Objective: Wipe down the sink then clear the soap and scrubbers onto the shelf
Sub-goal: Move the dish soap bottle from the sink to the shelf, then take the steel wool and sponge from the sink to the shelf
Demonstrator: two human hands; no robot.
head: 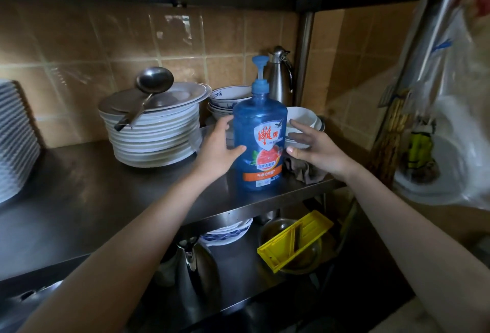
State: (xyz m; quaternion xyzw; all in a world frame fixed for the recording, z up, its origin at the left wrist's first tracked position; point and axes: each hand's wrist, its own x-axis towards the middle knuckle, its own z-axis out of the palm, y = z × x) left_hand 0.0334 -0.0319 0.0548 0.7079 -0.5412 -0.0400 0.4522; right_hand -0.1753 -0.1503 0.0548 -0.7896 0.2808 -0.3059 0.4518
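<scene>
A blue pump bottle of dish soap (261, 126) with an orange grapefruit label stands upright on the steel shelf (106, 187), near its front right edge. My left hand (217, 147) holds the bottle's left side, thumb across the front and fingers round the back. Just right of the bottle, my right hand (315, 147) has straight, spread fingers and holds nothing. A crumpled brown cloth (307, 173) lies on the shelf under my right hand. No scrubbers or sink are in view.
A tall stack of white plates (153, 136) with a ladle (153, 80) on top stands left of the bottle. Patterned bowls (228, 99), white bowls (302, 118) and a steel jug (279, 78) crowd behind it. Below are a yellow grater (294, 240) and a kettle (196, 266). Plastic bags (450, 120) hang at right.
</scene>
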